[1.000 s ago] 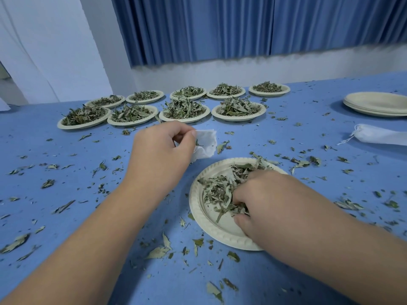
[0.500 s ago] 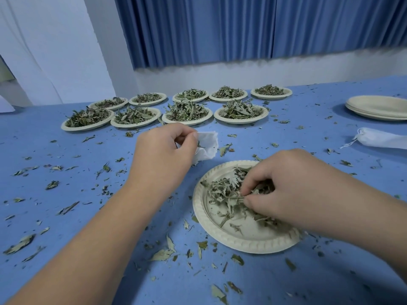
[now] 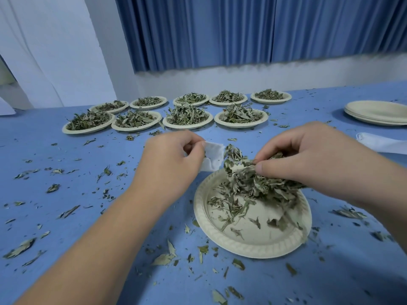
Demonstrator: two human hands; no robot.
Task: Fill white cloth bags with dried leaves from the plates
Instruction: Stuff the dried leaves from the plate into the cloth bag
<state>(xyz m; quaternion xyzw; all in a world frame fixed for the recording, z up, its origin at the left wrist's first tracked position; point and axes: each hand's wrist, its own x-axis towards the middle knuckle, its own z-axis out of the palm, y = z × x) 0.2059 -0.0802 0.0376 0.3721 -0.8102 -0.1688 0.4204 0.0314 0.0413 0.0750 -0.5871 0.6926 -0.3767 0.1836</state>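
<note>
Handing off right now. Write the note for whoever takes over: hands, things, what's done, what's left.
Left hand: pinches the bag at its mouth, just beyond the near plate.
Right hand: holds a clump of leaves above that plate, next to the bag's mouth.
Done: clump lifted; loose leaves remain on the plate.
Left: stuff the clump in, finish this plate, then the nine full plates behind.
Far right: empty plates, second bag.
</note>
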